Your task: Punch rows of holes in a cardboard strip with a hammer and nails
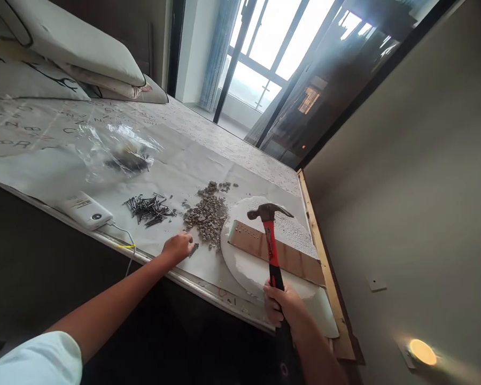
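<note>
My right hand [280,307] is wrapped round the black grip of a claw hammer [270,240], which stands upright, head at the top, in front of a brown wooden board [250,239]. Small nail heads or holes dot the board's left end. Under the board lies a round white foam slab [240,267]. My left hand [178,247] rests low over the sheet, fingers curled in beside a few loose nails [193,249]; what they pinch, if anything, is hidden. A heap of dark nails [150,208] and a pile of grey stone chips [208,214] lie beyond it.
A white power bank [86,210] with a cable sits near the front edge. Behind it is a clear plastic bag [124,152] with dark contents. Folded bedding [88,43] is at the back left. A wooden rail [323,246] runs along the right, beside the wall.
</note>
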A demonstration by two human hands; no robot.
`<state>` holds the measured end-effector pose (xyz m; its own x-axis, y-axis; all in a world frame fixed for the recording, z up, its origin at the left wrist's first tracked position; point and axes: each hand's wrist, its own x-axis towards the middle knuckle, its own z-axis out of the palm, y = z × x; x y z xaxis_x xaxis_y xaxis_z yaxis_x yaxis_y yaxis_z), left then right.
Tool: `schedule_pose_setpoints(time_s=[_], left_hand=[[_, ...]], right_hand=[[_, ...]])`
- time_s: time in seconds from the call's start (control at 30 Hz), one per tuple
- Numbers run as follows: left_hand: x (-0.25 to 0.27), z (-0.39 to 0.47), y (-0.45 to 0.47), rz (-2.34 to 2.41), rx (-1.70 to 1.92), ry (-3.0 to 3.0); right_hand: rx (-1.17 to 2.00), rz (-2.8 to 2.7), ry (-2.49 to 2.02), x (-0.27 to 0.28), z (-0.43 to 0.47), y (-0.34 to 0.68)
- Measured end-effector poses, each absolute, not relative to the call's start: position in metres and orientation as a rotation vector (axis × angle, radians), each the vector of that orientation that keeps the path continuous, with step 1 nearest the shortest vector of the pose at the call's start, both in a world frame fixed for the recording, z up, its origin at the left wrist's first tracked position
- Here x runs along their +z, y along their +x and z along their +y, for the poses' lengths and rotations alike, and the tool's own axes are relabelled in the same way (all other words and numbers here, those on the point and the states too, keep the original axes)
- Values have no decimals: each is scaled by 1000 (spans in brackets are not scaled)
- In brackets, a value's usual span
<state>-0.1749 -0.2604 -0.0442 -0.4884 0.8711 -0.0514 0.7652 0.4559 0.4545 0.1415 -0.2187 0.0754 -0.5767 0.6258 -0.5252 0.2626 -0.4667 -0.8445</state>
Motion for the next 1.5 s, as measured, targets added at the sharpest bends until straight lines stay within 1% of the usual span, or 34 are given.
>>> schedule_pose_setpoints(time_s=[0.13, 0.2, 0.43, 0.6, 0.67, 0.73, 0.8, 0.87, 0.93, 1.03, 1.17, 1.33, 1.4, 1.5], left_hand=[[-45, -257, -169, 2434, 326, 1337], [-47, -252, -171, 2428, 280, 1283], [-54, -242, -178, 2468, 275, 1343], [-42, -243, -170, 2525, 269, 1351], [-31, -243, -168, 2526, 394, 1315], [-16, -241, -167, 2414, 662, 1174], [2, -239, -166, 2123, 989, 917], [22, -234, -164, 1764, 1223, 632], [40, -227, -160, 1523, 1336, 433], [62, -210, -148, 1391, 1389, 354], [74, -183, -128, 1363, 1380, 444], [69, -152, -110, 1423, 1328, 678], [64, -141, -105, 1549, 1260, 867], [56, -131, -100, 1906, 1111, 1300]], right_hand=[[2227, -1254, -1140, 59, -227, 141], [2246, -1191, -1117, 51, -226, 146], [2244, -1119, -1067, 41, -214, 168], [2214, -1103, -1040, 51, -216, 170], [2215, -1091, -1022, 55, -218, 170], [2227, -1094, -996, 57, -218, 170], [2233, -1102, -987, 58, -218, 170], [2232, -1095, -1006, 59, -216, 169], [2241, -1067, -1023, 62, -215, 168], [2294, -1025, -1004, 69, -212, 167], [2318, -981, -985, 77, -209, 170], [2327, -943, -982, 79, -208, 171], [2336, -944, -973, 80, -208, 171], [2348, -937, -973, 82, -209, 170]])
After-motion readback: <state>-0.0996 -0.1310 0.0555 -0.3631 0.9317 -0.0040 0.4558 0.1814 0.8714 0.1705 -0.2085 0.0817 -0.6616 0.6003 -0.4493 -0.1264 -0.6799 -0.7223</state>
